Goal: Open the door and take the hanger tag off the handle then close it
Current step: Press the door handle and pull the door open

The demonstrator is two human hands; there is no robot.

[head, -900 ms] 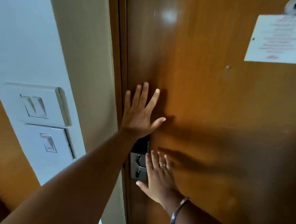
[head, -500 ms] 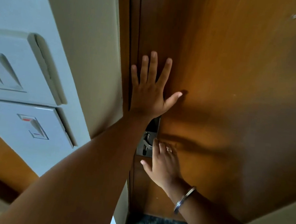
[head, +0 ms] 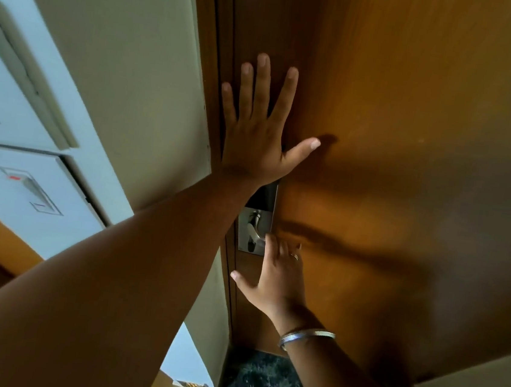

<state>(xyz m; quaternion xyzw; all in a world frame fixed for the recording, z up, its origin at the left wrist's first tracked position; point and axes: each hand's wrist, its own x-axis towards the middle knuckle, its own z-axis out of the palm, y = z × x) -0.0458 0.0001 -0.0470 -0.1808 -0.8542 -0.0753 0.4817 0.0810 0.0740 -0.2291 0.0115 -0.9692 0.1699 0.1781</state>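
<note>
- The glossy brown wooden door (head: 397, 120) stands shut against its dark frame, as it did a moment ago; the camera has tipped further down since then, so the white printed notice and the peephole seen higher on the door are now out of view.
- The left hand (head: 257, 136) stays pressed flat on the door just above the brushed-metal lock plate (head: 257, 225), fingers spread and straight, thumb pointing away from the frame; it sits a little higher on the panel than before.
- The right hand (head: 277, 277) rests flat on the door just below and beside the lock plate, fingers loosely open and gripping nothing, their tips near the silver lever handle (head: 254, 234). A ring shows on one finger and a thin silver bangle (head: 305, 337) circles the wrist.
- No hanger tag shows on the lever handle on this side of the door.
- Well left of the lock plate, past the pale wall, the white rocker switch panel (head: 24, 188) looms closer than before; one switch carries a small red mark, and no readable writing is visible anywhere.
- Below the lock plate, at the foot of the door, a dark speckled stone floor (head: 262, 383) has come into sight.
</note>
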